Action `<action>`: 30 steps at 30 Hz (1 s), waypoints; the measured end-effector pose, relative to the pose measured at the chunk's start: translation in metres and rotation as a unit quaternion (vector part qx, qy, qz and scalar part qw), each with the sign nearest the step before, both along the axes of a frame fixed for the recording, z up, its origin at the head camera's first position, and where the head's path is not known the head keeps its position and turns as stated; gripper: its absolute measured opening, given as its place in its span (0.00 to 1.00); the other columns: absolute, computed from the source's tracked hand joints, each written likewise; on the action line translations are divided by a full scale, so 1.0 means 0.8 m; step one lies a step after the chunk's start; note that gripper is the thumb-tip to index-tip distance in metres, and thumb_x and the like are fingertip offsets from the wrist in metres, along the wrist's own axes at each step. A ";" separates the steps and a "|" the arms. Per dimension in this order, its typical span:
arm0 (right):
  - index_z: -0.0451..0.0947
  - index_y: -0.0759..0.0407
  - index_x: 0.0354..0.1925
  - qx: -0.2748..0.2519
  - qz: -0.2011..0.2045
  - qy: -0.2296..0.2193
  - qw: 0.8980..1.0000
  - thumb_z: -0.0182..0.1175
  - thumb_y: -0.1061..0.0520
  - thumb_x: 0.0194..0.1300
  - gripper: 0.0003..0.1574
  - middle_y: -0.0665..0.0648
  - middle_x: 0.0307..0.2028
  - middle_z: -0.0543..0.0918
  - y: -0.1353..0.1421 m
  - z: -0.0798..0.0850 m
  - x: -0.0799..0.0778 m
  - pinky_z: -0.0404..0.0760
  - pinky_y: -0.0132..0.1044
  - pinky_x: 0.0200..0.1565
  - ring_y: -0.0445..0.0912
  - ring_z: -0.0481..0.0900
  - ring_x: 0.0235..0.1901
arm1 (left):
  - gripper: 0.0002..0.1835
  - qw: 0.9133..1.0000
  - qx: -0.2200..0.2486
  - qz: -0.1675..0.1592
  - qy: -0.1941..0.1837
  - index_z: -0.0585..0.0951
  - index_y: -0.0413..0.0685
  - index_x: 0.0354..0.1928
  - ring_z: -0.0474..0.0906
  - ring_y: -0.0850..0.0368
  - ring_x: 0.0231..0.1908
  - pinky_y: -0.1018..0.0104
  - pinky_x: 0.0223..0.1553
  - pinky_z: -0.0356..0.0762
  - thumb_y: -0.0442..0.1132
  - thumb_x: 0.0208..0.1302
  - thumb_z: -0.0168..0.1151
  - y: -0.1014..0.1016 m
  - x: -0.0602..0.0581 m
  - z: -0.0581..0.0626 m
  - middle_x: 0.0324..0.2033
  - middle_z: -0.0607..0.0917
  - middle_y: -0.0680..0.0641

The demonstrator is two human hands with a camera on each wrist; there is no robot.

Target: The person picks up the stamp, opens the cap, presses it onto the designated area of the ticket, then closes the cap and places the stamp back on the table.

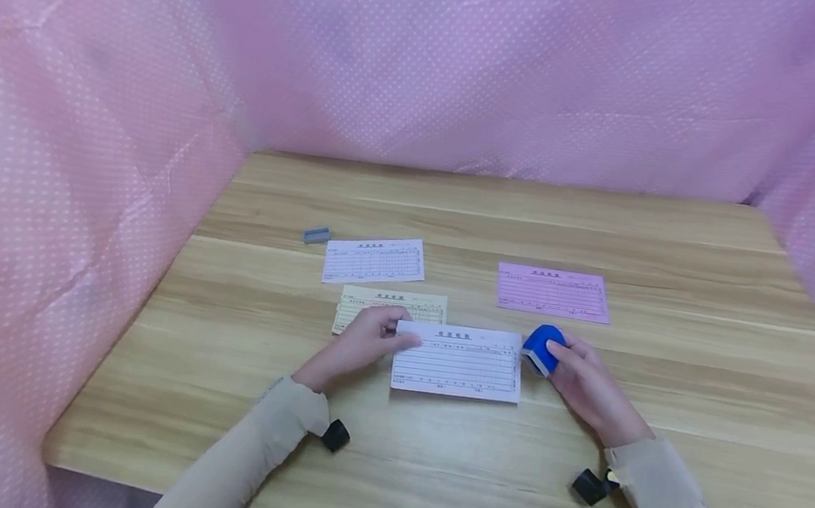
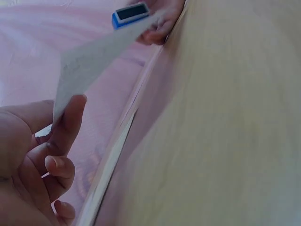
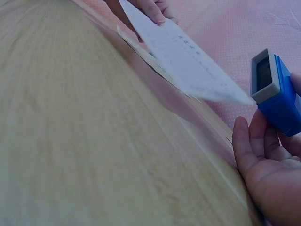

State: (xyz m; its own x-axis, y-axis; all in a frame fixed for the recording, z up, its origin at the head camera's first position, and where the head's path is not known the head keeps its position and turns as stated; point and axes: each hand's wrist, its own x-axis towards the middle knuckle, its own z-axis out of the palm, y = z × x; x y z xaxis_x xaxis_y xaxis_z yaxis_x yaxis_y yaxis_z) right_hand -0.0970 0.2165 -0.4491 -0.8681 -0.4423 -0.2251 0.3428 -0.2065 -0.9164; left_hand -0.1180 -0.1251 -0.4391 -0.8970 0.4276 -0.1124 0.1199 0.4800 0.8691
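Person at a wood-look table [image 1: 698,354], seen from close by. L hand [image 1: 365,340] pinches a white form slip [image 1: 457,369] at its L end, thumb on the printed face, fingers behind; the slip is held up off the tabletop, printed side toward the wearer. R hand [image 1: 592,390] is clamped on a blue stamp [image 1: 544,347], thumb vs. fingers.

Key relation: the slip's long axis runs L–R btwn the two hands, & the stamp sits just beyond its R end, near the upper corner. L hand is nearer the slip, i.e. on it; R hand is just beside w/ the stamp. In the R wrist view the stamp's dark, grey-framed face is turned toward the slip; can't tell if they touch.

Around: a yellow slip [image 1: 395,298] partly behind the L hand & held slip; farther back L, another white slip [image 1: 375,262] w/ a small grey block [image 1: 316,235] beside it; back R, a purple slip [image 1: 554,293].
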 end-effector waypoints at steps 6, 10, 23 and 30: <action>0.67 0.54 0.57 -0.016 0.000 -0.001 1.000 0.44 0.57 0.77 0.13 0.47 0.56 0.75 0.001 -0.001 0.000 0.75 0.24 0.56 0.33 0.76 0.54 | 0.09 0.999 -0.018 -0.030 0.014 0.77 0.48 0.30 0.67 0.62 0.25 0.74 0.27 0.63 0.44 0.63 0.65 0.012 -0.002 -0.009 0.24 0.76 0.54; 0.56 0.65 0.66 -0.002 0.000 -0.004 1.000 0.44 0.56 0.77 0.26 0.46 0.57 0.73 0.001 -0.001 -0.001 0.75 0.24 0.56 0.32 0.75 0.55 | 0.09 0.996 -0.058 -0.042 0.044 0.77 0.51 0.31 0.65 0.62 0.23 0.75 0.25 0.60 0.45 0.64 0.64 0.013 -0.002 -0.014 0.20 0.71 0.55; 0.61 0.63 0.62 -0.010 -0.004 -0.014 1.000 0.44 0.57 0.76 0.20 0.49 0.55 0.76 0.000 0.000 -0.003 0.76 0.25 0.56 0.36 0.78 0.53 | 0.29 0.984 -0.107 -0.005 0.141 0.73 0.48 0.58 0.68 0.55 0.53 0.58 0.55 0.69 0.44 0.55 0.73 0.015 0.002 -0.010 0.55 0.72 0.49; 0.42 0.76 0.71 0.027 -0.009 -0.019 0.999 0.45 0.55 0.76 0.39 0.46 0.54 0.73 -0.002 0.001 -0.003 0.76 0.24 0.55 0.34 0.76 0.53 | 0.25 0.987 -0.030 -0.105 0.114 0.75 0.51 0.59 0.70 0.58 0.61 0.57 0.64 0.69 0.40 0.60 0.68 0.013 0.006 -0.011 0.59 0.76 0.54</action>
